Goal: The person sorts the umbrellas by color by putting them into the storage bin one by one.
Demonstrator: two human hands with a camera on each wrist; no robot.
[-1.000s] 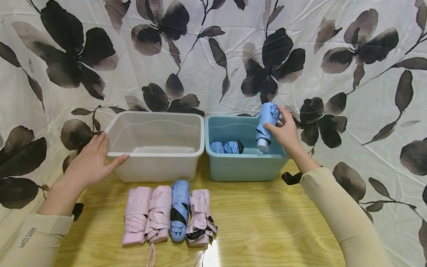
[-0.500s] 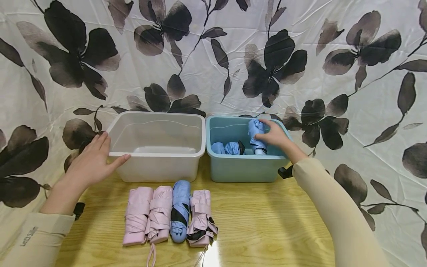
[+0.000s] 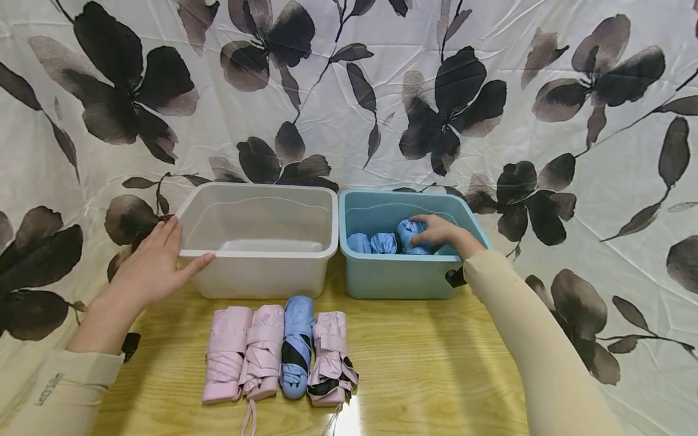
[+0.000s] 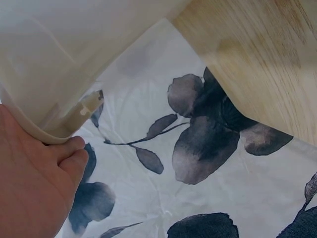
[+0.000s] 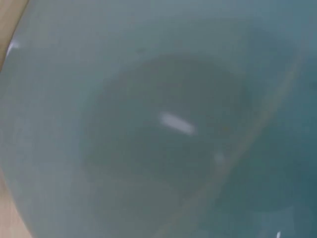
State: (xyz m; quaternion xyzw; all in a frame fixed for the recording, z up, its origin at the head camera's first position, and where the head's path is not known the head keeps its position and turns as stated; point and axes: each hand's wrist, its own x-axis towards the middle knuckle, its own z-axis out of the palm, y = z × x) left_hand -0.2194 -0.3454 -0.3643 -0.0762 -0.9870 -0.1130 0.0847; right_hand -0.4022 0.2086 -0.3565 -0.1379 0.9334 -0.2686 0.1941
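Head view has a folded blue umbrella (image 3: 408, 235) down inside the teal bin (image 3: 400, 277), pinched between the right hand's (image 3: 438, 233) thumb and fingers, beside two other blue umbrellas (image 3: 384, 243). So that's three blues in there counting the held one, not let go yet. Left hand (image 3: 155, 263) rests on the grey bin's (image 3: 262, 275) edge, fingers straight-ish; no umbrella shows inside that one. Out front on the table (image 3: 425, 357) sit three pink umbrellas (image 3: 225, 354) plus another blue umbrella (image 3: 297, 351), so I'd guess roughly half is left.
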